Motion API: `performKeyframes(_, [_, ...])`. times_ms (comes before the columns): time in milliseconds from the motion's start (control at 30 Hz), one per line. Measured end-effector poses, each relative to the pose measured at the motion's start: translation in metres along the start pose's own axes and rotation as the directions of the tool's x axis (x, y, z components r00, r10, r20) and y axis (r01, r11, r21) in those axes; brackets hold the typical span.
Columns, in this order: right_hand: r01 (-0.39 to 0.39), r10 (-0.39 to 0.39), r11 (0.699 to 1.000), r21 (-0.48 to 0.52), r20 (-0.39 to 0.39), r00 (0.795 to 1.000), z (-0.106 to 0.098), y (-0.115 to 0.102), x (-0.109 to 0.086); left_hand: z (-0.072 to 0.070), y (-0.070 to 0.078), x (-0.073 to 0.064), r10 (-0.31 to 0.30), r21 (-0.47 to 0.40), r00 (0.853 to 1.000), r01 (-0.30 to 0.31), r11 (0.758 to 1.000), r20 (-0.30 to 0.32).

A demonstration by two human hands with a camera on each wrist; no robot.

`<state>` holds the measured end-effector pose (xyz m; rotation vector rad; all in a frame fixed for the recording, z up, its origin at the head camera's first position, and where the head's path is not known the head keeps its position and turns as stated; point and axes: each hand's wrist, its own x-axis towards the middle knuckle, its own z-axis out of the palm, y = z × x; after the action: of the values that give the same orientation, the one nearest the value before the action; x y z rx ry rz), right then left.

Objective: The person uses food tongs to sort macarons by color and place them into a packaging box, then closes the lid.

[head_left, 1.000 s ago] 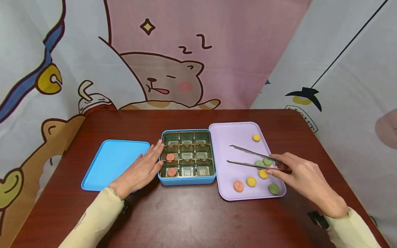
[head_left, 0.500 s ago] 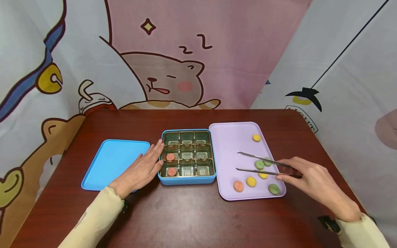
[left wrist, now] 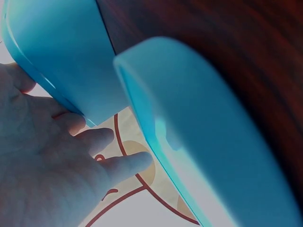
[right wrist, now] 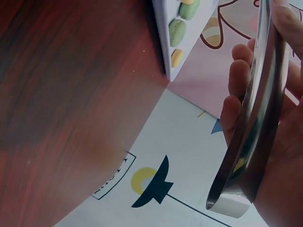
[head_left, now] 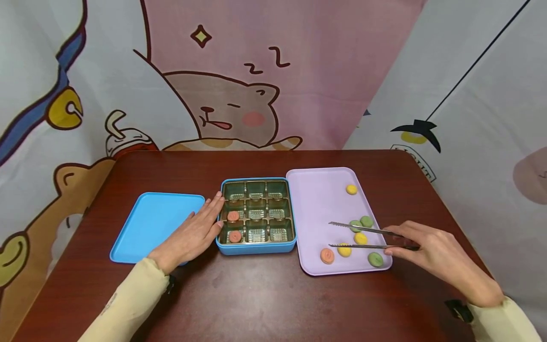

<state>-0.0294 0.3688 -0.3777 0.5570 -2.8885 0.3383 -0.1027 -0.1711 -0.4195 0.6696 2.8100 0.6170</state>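
My left hand (head_left: 188, 237) lies with straight fingers against the left rim of a blue box (head_left: 256, 249); the left wrist view shows the fingertips at the box wall (left wrist: 66, 56). A gold insert divides the box into several compartments. Pink macarons (head_left: 233, 216) sit in the middle and front compartments of the left column. My right hand (head_left: 440, 256) grips metal tongs (head_left: 372, 246), their arms spread over the lilac tray (head_left: 307, 194). Between the tips is no macaron. The lower arm overlaps a yellow macaron (head_left: 344, 251); the upper arm crosses a green macaron (head_left: 354, 223).
A blue lid (head_left: 154, 223) lies left of the box. Also on the tray are a pink macaron (head_left: 327, 256), a green macaron (head_left: 375, 259) at the front right and a yellow macaron (head_left: 351, 189) at the back. A printed curtain (head_left: 320, 95) hangs behind the table (head_left: 265, 304).
My right hand has moved right and towards the front edge, carrying the spread tongs from the tray's middle down over the front macarons. The left hand stays at the box.
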Motion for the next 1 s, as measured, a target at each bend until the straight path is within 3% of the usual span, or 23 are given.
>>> performKeyframes(467, [0.107, -0.103, 0.99, -0.094, 0.046, 0.994, 0.0045, 0.0064, -0.0041, 0.0003, -0.0001, 0.0006, -0.005, -0.008, 1.0, 0.005, 1.0, 0.003])
performKeyframes(733, [0.069, -0.048, 0.989, -0.133, 0.151, 0.987, 0.0061, 0.0012, -0.0013, 0.0003, -0.0005, 0.0005, -0.002, -0.006, 1.0, 0.002, 1.0, -0.004])
performKeyframes(1000, [0.132, -0.114, 0.98, -0.15, 0.12, 0.986, 0.0096, -0.0002, 0.0038, 0.0015, -0.001, 0.0008, 0.006, -0.004, 1.0, -0.006, 1.0, -0.013])
